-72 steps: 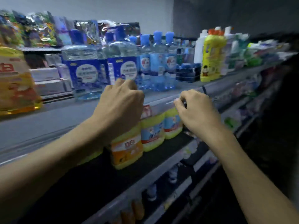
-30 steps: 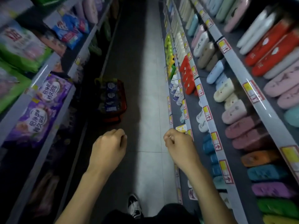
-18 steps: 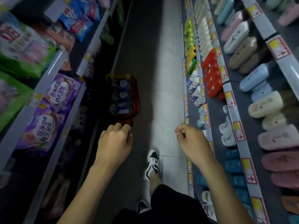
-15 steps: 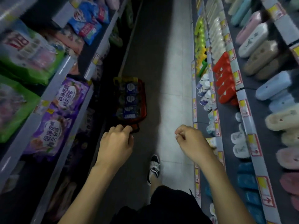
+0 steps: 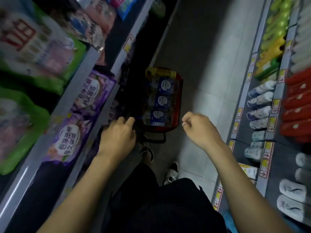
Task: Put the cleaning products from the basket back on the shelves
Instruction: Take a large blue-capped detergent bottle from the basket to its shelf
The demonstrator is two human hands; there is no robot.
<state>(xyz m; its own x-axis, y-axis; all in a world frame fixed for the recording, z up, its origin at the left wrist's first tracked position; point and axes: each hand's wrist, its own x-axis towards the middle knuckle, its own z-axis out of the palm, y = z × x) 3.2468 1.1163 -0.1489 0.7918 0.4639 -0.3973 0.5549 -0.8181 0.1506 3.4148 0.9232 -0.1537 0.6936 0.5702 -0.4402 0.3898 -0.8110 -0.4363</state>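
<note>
basket [image 5: 179, 91] sat on the aisle floor [image 5: 212, 78], tight against the foot of the left shelving [image 5: 84, 64]. red walls, black handle [image 5: 155, 141] folded down at the near end. inside: three bottles [image 5: 164, 100] with blue labels lying in a row, plus a yellow pack [image 5: 159, 72] at the far end. none of it was on a shelf yet.

left hand [image 5: 117, 137] was over the basket's near-left corner, fingers curled, tips lost in the dark there; couldn't tell if it gripped anything or touched the rim. right hand [image 5: 200, 128] was over the floor just right of the basket, apart from it, fingers curled in against the thumb, holding nothing.

purple bags [image 5: 87, 101] and green bags [image 5: 37, 52] were on the left shelves, slippers [image 5: 260, 98] on the right ones. one white shoe [image 5: 172, 172] was on the floor below the hands.
</note>
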